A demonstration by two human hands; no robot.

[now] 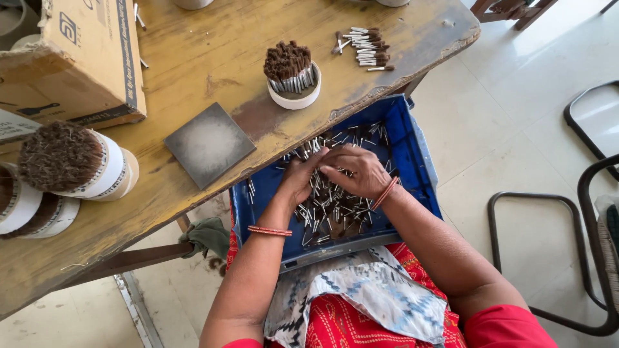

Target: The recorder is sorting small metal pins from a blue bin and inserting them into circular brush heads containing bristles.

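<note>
counter (213, 38): brush cup (293, 80), grey tile (208, 144), cardboard box (77, 58) | blue tray (406, 142) of small brushes (322, 209) on lap | left hand (298, 177), right hand (356, 171): palms down, fingers curled, pinching brushes together

A worn wooden desk (213, 45) stands on a pale tiled floor (516, 116), black metal chair frames (580, 212) beside it in daylight.

My arms are bare from the shoulder seams down. On my left hand (298, 179) side, a thin orange-red bangle circles the wrist; my right hand (356, 171) wears a matching one. I have short red sleeves and a red patterned garment on.
</note>
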